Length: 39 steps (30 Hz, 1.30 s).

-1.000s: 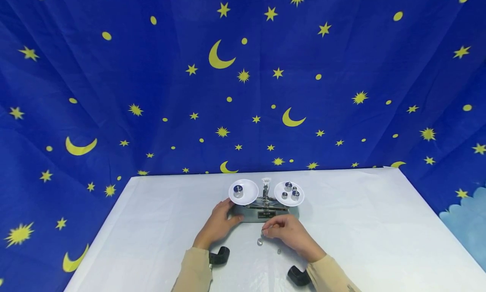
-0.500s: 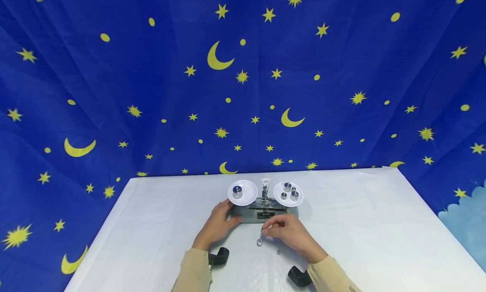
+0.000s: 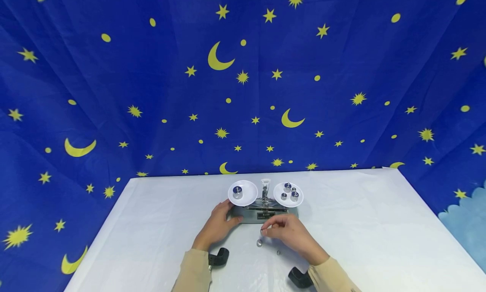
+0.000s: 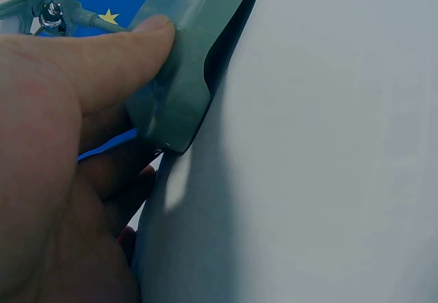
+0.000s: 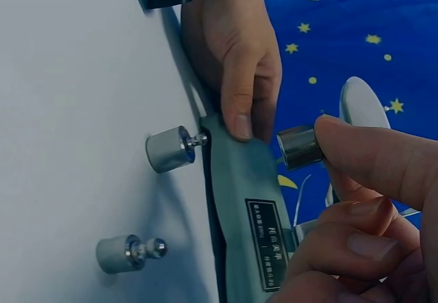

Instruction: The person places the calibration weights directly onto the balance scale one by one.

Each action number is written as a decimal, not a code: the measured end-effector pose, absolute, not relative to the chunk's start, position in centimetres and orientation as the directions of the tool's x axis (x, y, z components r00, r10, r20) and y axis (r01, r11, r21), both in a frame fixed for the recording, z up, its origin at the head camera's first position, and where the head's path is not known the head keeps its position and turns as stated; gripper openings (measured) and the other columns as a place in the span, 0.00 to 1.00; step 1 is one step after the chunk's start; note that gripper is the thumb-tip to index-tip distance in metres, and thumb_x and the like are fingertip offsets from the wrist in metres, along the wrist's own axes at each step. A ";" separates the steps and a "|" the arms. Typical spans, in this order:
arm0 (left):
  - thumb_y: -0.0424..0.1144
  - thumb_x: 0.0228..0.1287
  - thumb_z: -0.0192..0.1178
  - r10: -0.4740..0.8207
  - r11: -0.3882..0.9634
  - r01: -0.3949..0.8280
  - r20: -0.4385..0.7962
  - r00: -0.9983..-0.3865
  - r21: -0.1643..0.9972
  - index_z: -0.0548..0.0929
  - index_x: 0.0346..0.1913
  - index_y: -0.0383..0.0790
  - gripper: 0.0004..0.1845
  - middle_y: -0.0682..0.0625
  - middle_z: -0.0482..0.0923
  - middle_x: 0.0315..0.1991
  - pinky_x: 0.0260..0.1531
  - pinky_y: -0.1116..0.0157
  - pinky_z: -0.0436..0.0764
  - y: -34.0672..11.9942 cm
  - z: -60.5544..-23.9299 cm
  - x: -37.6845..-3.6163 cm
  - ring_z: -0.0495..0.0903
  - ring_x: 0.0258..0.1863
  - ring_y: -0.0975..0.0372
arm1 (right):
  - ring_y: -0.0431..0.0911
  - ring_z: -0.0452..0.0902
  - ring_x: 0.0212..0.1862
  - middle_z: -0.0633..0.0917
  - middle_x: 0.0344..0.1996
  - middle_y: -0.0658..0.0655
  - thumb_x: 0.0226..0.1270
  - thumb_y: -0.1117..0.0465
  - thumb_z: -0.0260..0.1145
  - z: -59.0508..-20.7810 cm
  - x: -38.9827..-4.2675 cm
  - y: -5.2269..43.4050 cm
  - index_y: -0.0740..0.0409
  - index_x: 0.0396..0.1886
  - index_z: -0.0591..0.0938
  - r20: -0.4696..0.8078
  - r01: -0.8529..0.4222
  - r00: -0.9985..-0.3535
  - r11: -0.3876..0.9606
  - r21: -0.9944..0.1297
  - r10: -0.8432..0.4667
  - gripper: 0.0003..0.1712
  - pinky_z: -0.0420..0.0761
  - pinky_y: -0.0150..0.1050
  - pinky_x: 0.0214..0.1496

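Note:
A grey-green balance scale (image 3: 250, 216) stands on the white table. My left hand (image 3: 218, 226) grips the left end of its base, thumb on top and fingers behind the edge, as the left wrist view also shows. In front of the base my right hand (image 3: 290, 233) pinches a small metal cylindrical weight (image 5: 300, 147) between thumb and fingertips, raised off the table. Two knobbed weights stand upright on the table below that hand, a larger weight (image 3: 260, 243) and a smaller weight (image 3: 278, 252).
The scale's left pan (image 3: 248, 200) bears one larger weight (image 3: 237, 192). On the right pan (image 3: 280, 190) sit several weights (image 3: 295, 196). Behind the table hangs a blue cloth (image 3: 258, 89) with yellow stars and moons. Black wrist mounts (image 3: 219, 256) jut inward from both sleeves.

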<state>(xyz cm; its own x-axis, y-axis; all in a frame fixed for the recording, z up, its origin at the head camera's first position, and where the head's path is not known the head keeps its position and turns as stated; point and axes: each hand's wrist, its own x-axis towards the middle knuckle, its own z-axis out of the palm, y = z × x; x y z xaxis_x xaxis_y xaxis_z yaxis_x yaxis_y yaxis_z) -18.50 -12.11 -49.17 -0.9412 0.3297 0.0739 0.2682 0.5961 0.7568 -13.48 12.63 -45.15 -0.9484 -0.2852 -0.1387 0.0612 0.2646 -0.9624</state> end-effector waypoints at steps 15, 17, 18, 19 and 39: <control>0.43 0.67 0.65 0.328 0.591 0.264 0.071 -0.942 0.762 0.69 0.72 0.35 0.34 0.41 0.65 0.74 0.77 0.45 0.50 -12.1 -49.2 -18.6 0.61 0.75 0.47 | 0.38 0.63 0.21 0.73 0.18 0.47 0.56 0.61 0.76 -44.2 -13.4 12.6 0.61 0.37 0.89 -0.115 0.044 -0.950 0.239 -0.970 -0.291 0.10 0.64 0.28 0.21; 0.43 0.67 0.65 0.329 0.591 0.264 0.071 -0.942 0.763 0.69 0.73 0.36 0.34 0.41 0.65 0.74 0.77 0.45 0.50 -12.1 -49.3 -18.6 0.61 0.75 0.47 | 0.39 0.63 0.21 0.73 0.18 0.47 0.57 0.61 0.76 -44.0 -13.3 12.6 0.61 0.38 0.89 -0.122 0.052 -0.949 0.237 -0.970 -0.292 0.11 0.64 0.29 0.21; 0.43 0.67 0.65 0.329 0.590 0.264 0.071 -0.942 0.763 0.69 0.73 0.36 0.34 0.41 0.65 0.74 0.77 0.45 0.50 -12.1 -49.3 -18.6 0.60 0.75 0.47 | 0.39 0.63 0.21 0.72 0.18 0.47 0.57 0.61 0.76 -43.9 -13.3 12.6 0.61 0.38 0.89 -0.123 0.053 -0.948 0.234 -0.971 -0.294 0.11 0.64 0.29 0.21; 0.43 0.67 0.65 0.330 0.589 0.265 0.072 -0.941 0.764 0.69 0.73 0.36 0.34 0.41 0.65 0.74 0.77 0.45 0.50 -12.1 -49.2 -18.6 0.60 0.75 0.47 | 0.39 0.63 0.22 0.72 0.18 0.47 0.57 0.61 0.76 -43.8 -13.3 12.6 0.61 0.39 0.89 -0.124 0.055 -0.947 0.232 -0.971 -0.295 0.11 0.64 0.29 0.21; 0.43 0.67 0.65 0.345 0.580 0.302 0.108 -0.932 0.756 0.70 0.72 0.33 0.34 0.39 0.66 0.73 0.76 0.44 0.51 -12.2 -49.5 -18.7 0.62 0.74 0.46 | 0.38 0.63 0.23 0.72 0.21 0.48 0.57 0.64 0.76 -42.0 -13.3 11.6 0.67 0.40 0.87 -0.019 -0.039 -0.954 0.187 -0.981 -0.299 0.13 0.65 0.27 0.23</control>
<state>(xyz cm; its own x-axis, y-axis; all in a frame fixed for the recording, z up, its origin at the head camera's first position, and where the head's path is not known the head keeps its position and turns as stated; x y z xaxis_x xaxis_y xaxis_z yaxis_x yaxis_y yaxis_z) -18.69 -12.21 -49.53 -0.9323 0.3450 0.1082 0.3025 0.5804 0.7560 -13.29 11.63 -41.98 -0.9540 -0.2993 -0.0190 -0.0393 0.1874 -0.9815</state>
